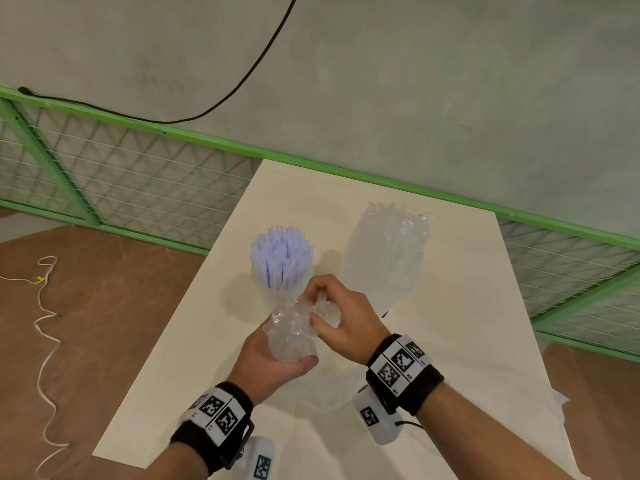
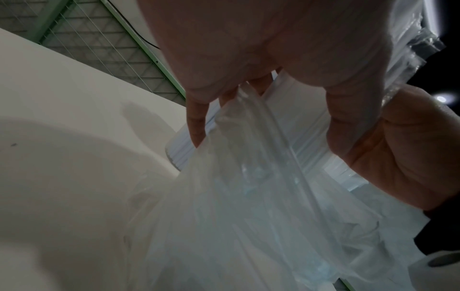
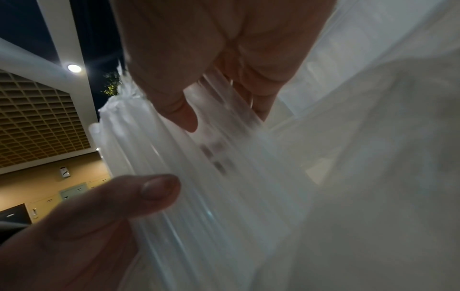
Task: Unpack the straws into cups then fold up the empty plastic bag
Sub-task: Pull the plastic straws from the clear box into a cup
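Observation:
On the white table (image 1: 467,306) a clear cup (image 1: 277,289) stands packed with pale blue straws (image 1: 280,254). To its right a tall bundle of clear-wrapped straws (image 1: 384,251) stands upright; what holds its base is unclear. My left hand (image 1: 273,358) grips a clear plastic bag (image 1: 294,337) with wrapped straws inside, and its fingers (image 2: 196,120) curl round the plastic (image 2: 248,196). My right hand (image 1: 322,303) pinches the straw tops sticking out of the bag. Its thumb (image 3: 154,193) and fingers (image 3: 174,110) close on the wrapped straws (image 3: 199,177).
A green mesh fence (image 1: 138,181) runs behind the table, with a black cable (image 1: 242,81) on the wall above it. A white cord (image 1: 45,323) lies on the brown floor at left. The table's left edge (image 1: 166,341) is near my left arm.

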A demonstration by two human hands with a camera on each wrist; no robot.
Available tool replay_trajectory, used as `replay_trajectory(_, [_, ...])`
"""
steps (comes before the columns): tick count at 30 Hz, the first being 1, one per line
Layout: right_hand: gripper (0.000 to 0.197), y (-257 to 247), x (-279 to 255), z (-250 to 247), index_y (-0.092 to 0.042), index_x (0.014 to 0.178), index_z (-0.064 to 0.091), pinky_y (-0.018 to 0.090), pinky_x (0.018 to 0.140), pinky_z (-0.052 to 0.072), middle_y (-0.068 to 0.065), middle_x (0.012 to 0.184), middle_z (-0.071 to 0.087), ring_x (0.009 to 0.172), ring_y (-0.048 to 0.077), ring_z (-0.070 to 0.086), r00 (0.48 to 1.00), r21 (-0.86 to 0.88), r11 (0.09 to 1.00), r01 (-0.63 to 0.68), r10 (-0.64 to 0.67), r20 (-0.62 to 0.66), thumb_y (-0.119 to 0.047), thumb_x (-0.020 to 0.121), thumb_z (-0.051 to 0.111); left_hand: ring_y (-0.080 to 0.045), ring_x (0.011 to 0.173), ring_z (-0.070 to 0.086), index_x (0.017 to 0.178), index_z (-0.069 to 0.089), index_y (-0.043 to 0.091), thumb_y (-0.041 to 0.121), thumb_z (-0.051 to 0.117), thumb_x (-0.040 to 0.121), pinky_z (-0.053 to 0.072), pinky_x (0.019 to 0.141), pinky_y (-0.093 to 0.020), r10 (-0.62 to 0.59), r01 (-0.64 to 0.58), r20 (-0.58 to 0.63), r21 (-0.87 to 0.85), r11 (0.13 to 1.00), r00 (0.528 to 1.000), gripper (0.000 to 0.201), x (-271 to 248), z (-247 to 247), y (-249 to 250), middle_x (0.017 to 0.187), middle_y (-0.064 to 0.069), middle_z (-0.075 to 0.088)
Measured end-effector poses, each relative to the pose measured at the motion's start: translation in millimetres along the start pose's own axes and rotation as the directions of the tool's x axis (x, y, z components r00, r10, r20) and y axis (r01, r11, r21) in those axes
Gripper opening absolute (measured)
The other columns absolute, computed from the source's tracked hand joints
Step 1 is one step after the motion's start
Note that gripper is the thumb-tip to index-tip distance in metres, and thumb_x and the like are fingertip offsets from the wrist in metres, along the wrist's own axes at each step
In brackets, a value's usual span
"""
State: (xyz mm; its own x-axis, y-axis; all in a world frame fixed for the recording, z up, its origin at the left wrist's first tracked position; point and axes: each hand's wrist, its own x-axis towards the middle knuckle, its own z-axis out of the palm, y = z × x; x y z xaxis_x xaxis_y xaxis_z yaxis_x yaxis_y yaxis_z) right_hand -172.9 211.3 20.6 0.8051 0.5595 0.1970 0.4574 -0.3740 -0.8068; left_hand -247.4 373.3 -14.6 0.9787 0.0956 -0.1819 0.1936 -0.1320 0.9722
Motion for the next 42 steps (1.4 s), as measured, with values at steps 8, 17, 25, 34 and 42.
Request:
replay_trajectory(8, [0.02, 10, -1, 7, -0.013, 0.109, 0.066, 0.017, 0.086, 0.044, -0.003, 0.1, 0.063, 0.094, 0.006, 0.058, 0.985, -0.168, 0.981, 0.097, -0.119, -0.122, -0.005, 0.093, 0.056, 0.006, 0.088, 0.065, 0.105, 0.062, 0.032, 0.006, 0.089, 0.065, 0.047, 0.072, -0.006, -0.004, 0.005, 0.01, -0.019, 1.0, 1.0, 0.054, 0, 1, -1, 0.095, 0.027, 0.069])
replay_trajectory(17, [0.02, 5, -3, -10, -0.015, 0.109, 0.068, 0.024, 0.088, 0.053, -0.008, 0.097, 0.073, 0.094, 0.0, 0.067, 0.953, -0.056, 0.998, -0.013, -0.005, -0.304, -0.017, 0.09, 0.071, 0.005, 0.091, 0.065, 0.105, 0.064, 0.032, 0.006, 0.088, 0.066, 0.045, 0.073, -0.003, 0.008, -0.008, 0.012, -0.009, 1.0, 1.0, 0.054, 0, -1, -4, 0.098, 0.025, 0.07])
replay_trajectory(25, [0.026, -28, 14, -68, -0.015, 0.103, 0.073, 0.044, 0.08, 0.06, 0.004, 0.089, 0.076, 0.081, 0.022, 0.073, 0.828, 0.189, 0.981, 0.053, 0.063, -0.557, -0.006, 0.079, 0.079, 0.007, 0.086, 0.066, 0.102, 0.063, 0.032, 0.003, 0.087, 0.067, 0.046, 0.071, -0.004, -0.017, 0.017, 0.029, -0.016, 1.0, 0.999, 0.052, 2, -2, -7, 0.091, 0.027, 0.071])
replay_trajectory(34, [0.028, -69, 47, -182, 0.005, 0.111, 0.061, 0.04, 0.068, 0.059, 0.007, 0.082, 0.073, 0.069, 0.031, 0.07, 0.616, 0.135, 0.921, 0.365, -0.13, -0.777, 0.002, 0.085, 0.071, 0.003, 0.089, 0.067, 0.104, 0.063, 0.032, 0.012, 0.092, 0.062, 0.05, 0.076, -0.013, -0.059, 0.059, 0.006, 0.002, 0.998, 0.998, 0.055, 4, -4, -12, 0.095, 0.022, 0.072])
replay_trajectory(42, [0.023, -9, 73, -183, -0.013, 0.108, 0.066, 0.043, 0.073, 0.06, 0.01, 0.09, 0.073, 0.076, 0.029, 0.073, 0.819, 0.066, 0.995, 0.08, -0.028, -0.574, -0.009, 0.086, 0.073, -0.003, 0.094, 0.068, 0.111, 0.062, 0.03, 0.042, 0.089, 0.042, 0.053, 0.085, -0.024, -0.115, 0.115, -0.01, 0.007, 0.993, 0.993, 0.074, 8, -4, -15, 0.098, 0.009, 0.073])
